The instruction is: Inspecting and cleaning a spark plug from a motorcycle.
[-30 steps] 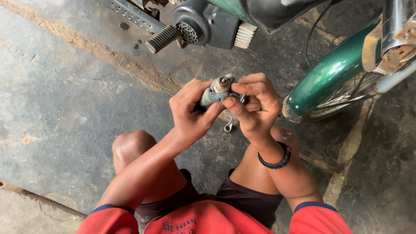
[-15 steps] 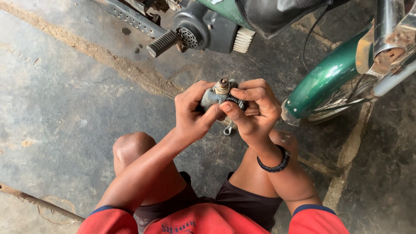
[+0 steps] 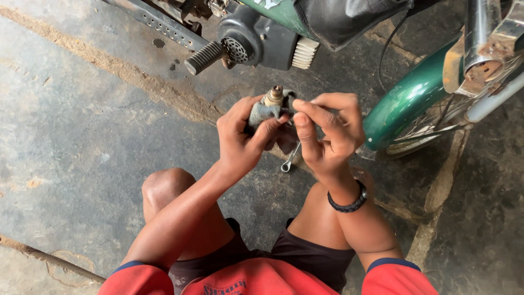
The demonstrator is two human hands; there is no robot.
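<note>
While curled together at chest height, left hand (image 3: 240, 139) clasping grey metal part (image 3: 266, 111), right hand (image 3: 327, 134) grip pinching it.

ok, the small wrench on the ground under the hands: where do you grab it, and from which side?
Probably by its bare shaft, coming straight down from above. The wrench lies flat on the concrete floor, ring end toward the person, its upper end hidden behind the right hand. The narrow shaft suits a pinch across its width. Both hands are busy: the left hand holds a small metal part.
</note>
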